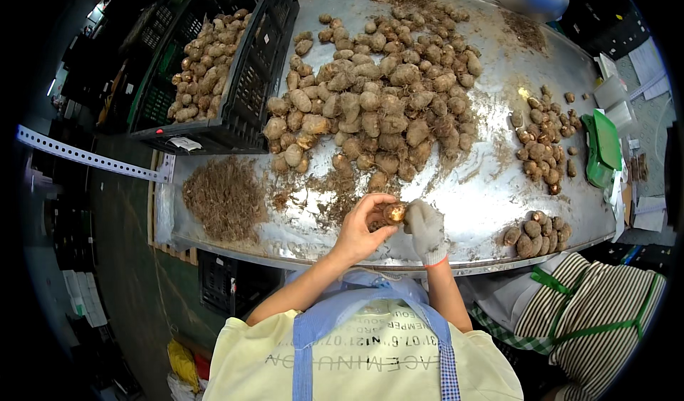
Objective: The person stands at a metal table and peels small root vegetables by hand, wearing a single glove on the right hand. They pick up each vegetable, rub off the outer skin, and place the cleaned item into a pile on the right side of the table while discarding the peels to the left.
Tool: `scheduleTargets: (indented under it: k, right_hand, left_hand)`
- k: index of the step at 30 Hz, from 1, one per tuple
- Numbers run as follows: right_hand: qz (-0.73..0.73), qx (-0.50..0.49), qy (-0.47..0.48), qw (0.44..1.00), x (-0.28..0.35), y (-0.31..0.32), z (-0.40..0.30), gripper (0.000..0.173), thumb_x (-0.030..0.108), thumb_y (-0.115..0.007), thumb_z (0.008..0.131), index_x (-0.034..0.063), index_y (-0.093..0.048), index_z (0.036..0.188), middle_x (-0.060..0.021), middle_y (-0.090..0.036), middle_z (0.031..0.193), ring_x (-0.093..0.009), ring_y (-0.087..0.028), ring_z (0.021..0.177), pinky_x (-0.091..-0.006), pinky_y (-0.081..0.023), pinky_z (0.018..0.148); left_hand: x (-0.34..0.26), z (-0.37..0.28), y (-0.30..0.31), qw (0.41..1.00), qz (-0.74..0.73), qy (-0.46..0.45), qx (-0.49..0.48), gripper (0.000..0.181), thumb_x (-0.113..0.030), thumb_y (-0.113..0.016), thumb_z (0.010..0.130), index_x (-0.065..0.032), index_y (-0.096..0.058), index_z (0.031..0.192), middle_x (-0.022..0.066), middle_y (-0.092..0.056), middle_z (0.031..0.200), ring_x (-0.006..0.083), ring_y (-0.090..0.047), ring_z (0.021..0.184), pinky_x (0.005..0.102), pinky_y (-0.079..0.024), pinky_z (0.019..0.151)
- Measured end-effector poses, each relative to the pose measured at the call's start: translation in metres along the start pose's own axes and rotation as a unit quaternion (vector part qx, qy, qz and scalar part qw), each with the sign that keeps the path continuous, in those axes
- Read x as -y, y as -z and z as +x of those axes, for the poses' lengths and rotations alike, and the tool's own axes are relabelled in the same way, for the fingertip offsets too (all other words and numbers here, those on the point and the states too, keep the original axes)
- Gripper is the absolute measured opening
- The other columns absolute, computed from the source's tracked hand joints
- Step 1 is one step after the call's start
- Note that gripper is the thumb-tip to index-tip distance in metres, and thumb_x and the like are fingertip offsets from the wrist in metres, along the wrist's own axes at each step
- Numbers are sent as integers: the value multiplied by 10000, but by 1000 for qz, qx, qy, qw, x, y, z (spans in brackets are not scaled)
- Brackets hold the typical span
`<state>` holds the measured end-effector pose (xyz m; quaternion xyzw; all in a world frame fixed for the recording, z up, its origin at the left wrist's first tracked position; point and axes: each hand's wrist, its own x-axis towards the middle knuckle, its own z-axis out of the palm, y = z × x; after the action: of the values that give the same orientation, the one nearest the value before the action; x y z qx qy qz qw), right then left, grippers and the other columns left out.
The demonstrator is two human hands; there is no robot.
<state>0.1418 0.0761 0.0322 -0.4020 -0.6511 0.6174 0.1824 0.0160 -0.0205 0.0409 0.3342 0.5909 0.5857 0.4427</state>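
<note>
My bare left hand [364, 231] holds a small brown taro corm [394, 213] between thumb and fingers, just above the near part of the metal table [459, 200]. A pale, cut-looking end of the corm faces up. My right hand [426, 231], in a grey knit glove, has its fingers curled at the right side of this corm. Whether those fingers grip anything is hidden. Beyond both hands lies a large heap of hairy taro corms [393, 99]. Loose root fibres and dirt [334, 187] are scattered between the heap and my left hand.
A black plastic crate [251, 86] holding taro in a net bag [206, 72] stands at the left. Nearer is a pile of root fibres [224, 200]. Smaller taro groups [542, 150] [539, 235] and a green scale [603, 147] are at right. A person in striped clothing [593, 305] is close by.
</note>
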Motion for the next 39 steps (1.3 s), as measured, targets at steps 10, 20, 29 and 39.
scheduleTargets:
  k: [10,20,29,39]
  right_hand:
    - [-89,-103,47,990,-21,6,19,237,185,-445,926,8,-573,836,-30,-527,624,-112,-488,563,-259,-405,524]
    - [-327,55,189,924,-20,-8,7,283,256,-455,895,4,-579,932,-195,-598,812,-354,-597,760,-420,-462,619]
    - [-120,16,65,991,-37,-3,15,311,251,-410,959,-13,-561,892,-155,-554,715,-240,-531,638,-359,-432,580]
    - [-275,-8,304,912,7,-13,14,118,118,-540,832,8,-580,854,-119,-572,731,-249,-571,631,-305,-435,525]
  left_hand:
    - [1,3,15,997,-71,6,14,500,-22,-710,739,-68,-515,1198,47,-573,1059,113,-576,912,251,-491,729]
    - [2,3,18,991,117,43,41,490,-23,-715,729,-38,-500,1169,45,-587,1050,122,-577,963,266,-482,800]
    - [3,3,26,975,-208,59,54,525,-21,-648,790,-16,-424,1265,93,-410,1306,170,-527,1064,314,-480,860]
    - [6,2,9,979,-188,63,55,464,-80,-595,859,-7,-415,1280,97,-573,1091,167,-594,876,289,-518,722]
